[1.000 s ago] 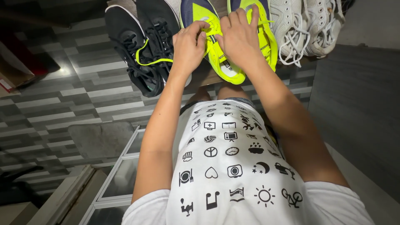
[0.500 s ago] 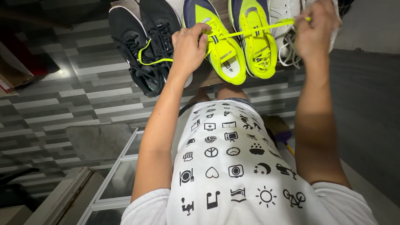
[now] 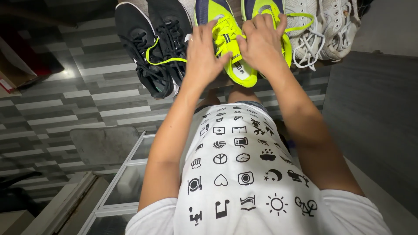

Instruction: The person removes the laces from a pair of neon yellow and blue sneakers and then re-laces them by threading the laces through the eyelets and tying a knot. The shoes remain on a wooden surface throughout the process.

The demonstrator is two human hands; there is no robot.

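Left hand [image 3: 202, 54] and right hand [image 3: 260, 43] both pinch yellow lace [image 3: 226, 35] on neon shoe [image 3: 230, 48]. Risk: lace slips from grip, knot loosens.

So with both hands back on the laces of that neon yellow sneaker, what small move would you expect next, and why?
Probably drawing the lace snug across the tongue. Both the left hand and the right hand pinch at the lacing of the left neon yellow sneaker, and a loop of yellow lace lies slack over the neighbouring white sneaker, so there is loose length to take up.
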